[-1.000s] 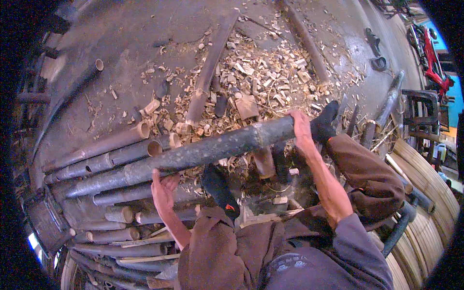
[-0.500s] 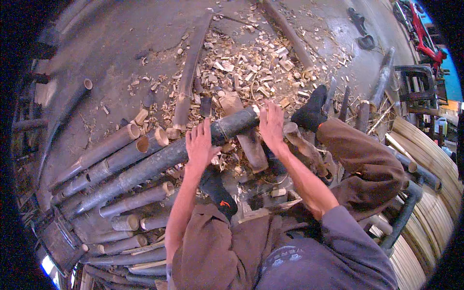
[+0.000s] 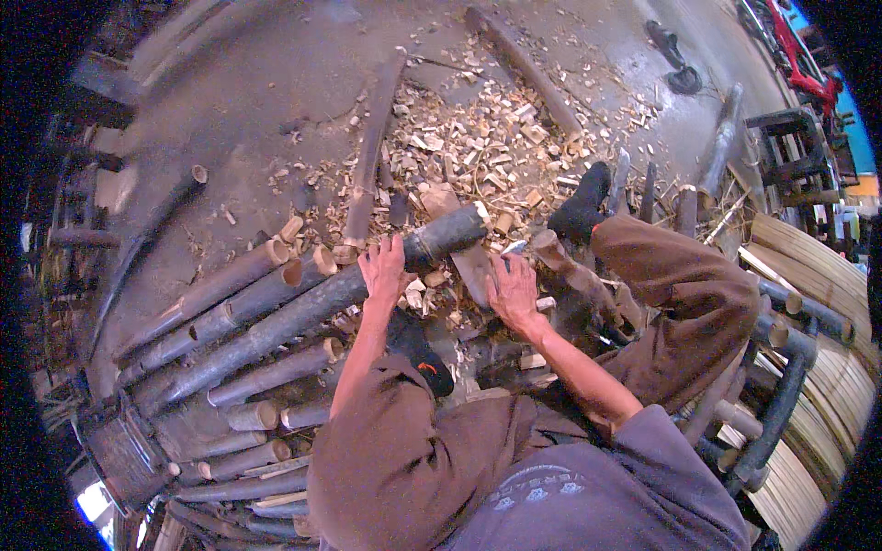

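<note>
A long dark bamboo pole (image 3: 322,298) lies slanting from the lower left to the middle, its far end across a wooden block (image 3: 473,274). Over the pole, short of that end, my left hand (image 3: 384,273) is closed, fingers across the top and thumb on the near side. My right hand (image 3: 513,292) is off the pole, just right of the block, fingers loosely bent and apart with nothing seen in them. A small pale piece (image 3: 515,246) shows beyond its fingertips. Whether the right fingers touch the block I cannot tell.
Wood chips (image 3: 469,147) cover the floor ahead, between two bamboo lengths. Several cut bamboo poles (image 3: 276,367) lie at left. My legs flank the block. At right stand a bundle of pale strips (image 3: 799,303), a dark stool (image 3: 799,156) and dark pipes; sandals (image 3: 675,60) lie far right.
My right hand has left the pole's end and moved down toward me, beside the block. My left hand stays on the pole. The whole view has shifted slightly.
</note>
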`<move>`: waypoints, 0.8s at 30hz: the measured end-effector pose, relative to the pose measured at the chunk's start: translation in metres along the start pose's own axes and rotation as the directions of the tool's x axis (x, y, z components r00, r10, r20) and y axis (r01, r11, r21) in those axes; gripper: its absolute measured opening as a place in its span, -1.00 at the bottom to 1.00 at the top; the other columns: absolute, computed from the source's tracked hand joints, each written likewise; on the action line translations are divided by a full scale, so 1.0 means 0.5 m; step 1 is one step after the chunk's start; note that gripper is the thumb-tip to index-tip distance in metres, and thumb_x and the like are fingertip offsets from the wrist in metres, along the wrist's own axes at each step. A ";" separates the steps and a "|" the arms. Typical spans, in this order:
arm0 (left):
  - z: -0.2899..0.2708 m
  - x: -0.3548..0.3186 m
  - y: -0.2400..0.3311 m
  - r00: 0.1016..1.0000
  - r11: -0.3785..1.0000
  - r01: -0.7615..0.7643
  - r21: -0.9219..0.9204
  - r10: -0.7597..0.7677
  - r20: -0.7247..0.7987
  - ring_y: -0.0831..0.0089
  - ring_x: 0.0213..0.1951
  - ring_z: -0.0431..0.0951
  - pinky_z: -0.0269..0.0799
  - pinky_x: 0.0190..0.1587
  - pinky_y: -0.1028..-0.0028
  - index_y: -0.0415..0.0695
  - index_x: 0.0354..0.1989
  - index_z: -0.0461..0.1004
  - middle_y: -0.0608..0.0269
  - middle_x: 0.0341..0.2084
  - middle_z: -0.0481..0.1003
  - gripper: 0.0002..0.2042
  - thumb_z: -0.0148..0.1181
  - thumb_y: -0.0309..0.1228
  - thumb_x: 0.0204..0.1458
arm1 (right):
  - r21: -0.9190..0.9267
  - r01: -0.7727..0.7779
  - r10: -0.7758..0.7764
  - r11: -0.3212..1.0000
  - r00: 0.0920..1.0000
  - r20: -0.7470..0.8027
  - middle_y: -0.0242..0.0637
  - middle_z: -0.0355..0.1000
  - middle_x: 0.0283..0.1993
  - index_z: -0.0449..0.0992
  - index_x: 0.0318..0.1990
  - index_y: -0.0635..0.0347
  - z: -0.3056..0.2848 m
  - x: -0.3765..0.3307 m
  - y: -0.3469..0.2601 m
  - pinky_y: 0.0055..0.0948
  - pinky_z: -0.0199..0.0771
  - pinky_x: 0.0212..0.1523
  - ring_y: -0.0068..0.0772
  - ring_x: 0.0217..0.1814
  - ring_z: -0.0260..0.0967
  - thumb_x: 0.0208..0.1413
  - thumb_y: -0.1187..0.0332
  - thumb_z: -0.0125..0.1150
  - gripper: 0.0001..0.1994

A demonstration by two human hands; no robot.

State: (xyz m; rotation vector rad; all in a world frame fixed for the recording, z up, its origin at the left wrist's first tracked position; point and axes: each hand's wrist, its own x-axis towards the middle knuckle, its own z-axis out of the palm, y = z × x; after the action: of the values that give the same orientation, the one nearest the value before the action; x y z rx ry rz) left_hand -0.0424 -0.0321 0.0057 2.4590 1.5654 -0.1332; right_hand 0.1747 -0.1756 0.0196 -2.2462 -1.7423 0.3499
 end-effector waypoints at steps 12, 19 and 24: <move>-0.046 -0.128 -0.159 0.954 0.917 -0.157 -0.366 0.044 -0.297 0.05 0.11 0.36 0.24 0.18 0.23 -0.20 0.09 0.31 -0.06 0.04 0.37 -0.41 0.33 -0.28 -0.15 | -0.122 0.257 -0.219 0.959 0.941 0.258 0.03 -0.05 0.41 0.02 0.34 0.29 0.097 -0.116 -0.008 -0.02 0.01 0.35 0.14 0.43 -0.10 0.08 0.37 0.01 -0.36; -0.398 -0.228 -0.238 0.998 0.912 -0.042 -0.408 0.022 -0.053 0.24 -0.22 0.58 0.47 -0.13 0.33 -0.13 0.03 0.40 0.07 -0.18 0.54 -0.59 0.24 -0.33 -0.03 | -0.196 0.149 -0.062 0.969 0.918 0.392 0.10 -0.01 0.40 0.02 0.32 0.43 0.058 -0.076 -0.035 0.02 0.03 0.33 0.10 0.45 -0.10 0.20 0.32 -0.17 -0.43; -0.685 -0.252 -0.148 0.994 0.950 -0.071 -0.303 0.042 -0.103 0.28 -0.23 0.57 0.47 -0.16 0.34 -0.17 0.05 0.39 0.02 -0.18 0.53 -0.59 0.21 -0.33 0.01 | -0.164 0.057 -0.001 0.985 0.946 0.323 0.07 0.07 0.36 0.27 0.23 0.35 0.077 -0.065 -0.053 0.11 0.06 0.26 0.06 0.40 -0.02 0.21 0.24 -0.13 -0.50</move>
State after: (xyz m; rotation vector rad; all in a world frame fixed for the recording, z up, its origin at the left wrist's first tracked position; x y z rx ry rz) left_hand -0.1778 -0.0329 0.3524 2.2898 1.4250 0.2247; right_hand 0.1290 -0.1982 -0.0059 -2.3867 -2.0357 0.6136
